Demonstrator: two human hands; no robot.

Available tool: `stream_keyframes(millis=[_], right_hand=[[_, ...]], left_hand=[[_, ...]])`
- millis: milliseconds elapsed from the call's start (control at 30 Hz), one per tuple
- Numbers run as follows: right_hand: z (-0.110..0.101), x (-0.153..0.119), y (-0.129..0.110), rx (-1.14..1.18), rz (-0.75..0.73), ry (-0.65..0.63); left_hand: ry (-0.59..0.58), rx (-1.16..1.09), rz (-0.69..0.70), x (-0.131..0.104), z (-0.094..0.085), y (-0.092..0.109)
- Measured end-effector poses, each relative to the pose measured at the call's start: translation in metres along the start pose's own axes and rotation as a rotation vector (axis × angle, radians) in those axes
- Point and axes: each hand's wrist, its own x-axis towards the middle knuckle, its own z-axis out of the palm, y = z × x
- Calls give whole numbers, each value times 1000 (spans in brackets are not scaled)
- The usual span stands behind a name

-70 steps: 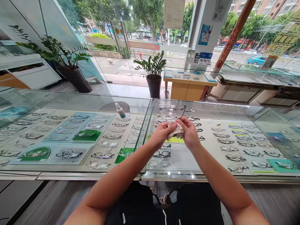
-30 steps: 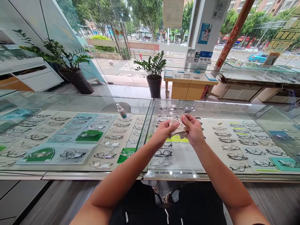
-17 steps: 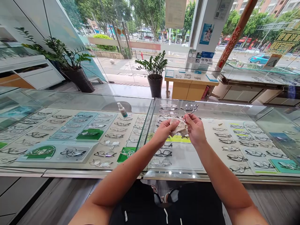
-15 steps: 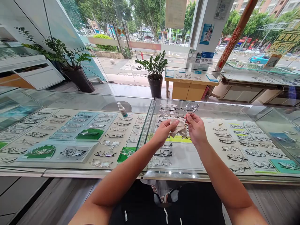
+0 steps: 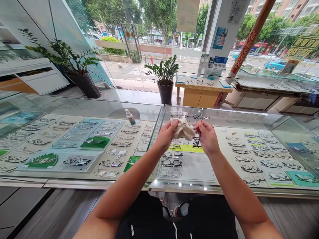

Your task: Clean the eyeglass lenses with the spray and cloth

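A crumpled beige cleaning cloth [image 5: 183,130] is pinched between the thumb and fingers of my left hand [image 5: 163,136], its bulk spread toward the right. My right hand [image 5: 207,137] has its fingers closed on a pair of eyeglasses [image 5: 198,114]. One clear lens rises above those fingers; the rest of the frame is partly hidden by them and blends with the display behind. The cloth's right end lies right beside my right fingertips. Both hands are over the right-hand glass display case [image 5: 189,186].
A small white spray bottle [image 5: 130,117] stands on the left glass case [image 5: 74,108]. Rows of eyeglasses lie under the glass on both sides, some on green trays [image 5: 95,142]. Beyond the cases are a potted plant [image 5: 165,91] and a wooden display table [image 5: 199,94].
The cloth has moved left with my left hand and spread out more. The eyeglasses have turned and shifted slightly left in my right hand.
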Motion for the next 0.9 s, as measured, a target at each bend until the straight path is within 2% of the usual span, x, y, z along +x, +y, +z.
stream_keyframes(millis=[133,267,433,533,600,633,667,733,800,833,900], right_hand=[[0,-2,1,-17,-26,-43],[0,-1,2,-5,2,-51],[-2,-2,3,47,36,-81],[-5,-2,1,92,70,-139],[-7,-1,-1,125,118,-207],[-8,-1,-2,141,148,-248],[-9,-1,-3,155,179,-290],[-10,0,-3,177,232,-362],[-12,1,-3,183,258,-404],[-12,2,-2,179,264,-417],[-14,3,0,170,270,-432]], left_hand=[[97,-24,103,9,-10,11],[252,110,313,20,-25,20],[564,555,679,29,-51,33],[739,871,734,31,-62,35],[794,1003,800,30,-63,34],[766,1037,858,28,-61,33],[690,1051,923,26,-58,31],[425,1053,1028,17,-48,28],[135,1059,1056,7,-35,24],[25,1067,1048,2,-29,21],[-118,1074,1023,-6,-20,17]])
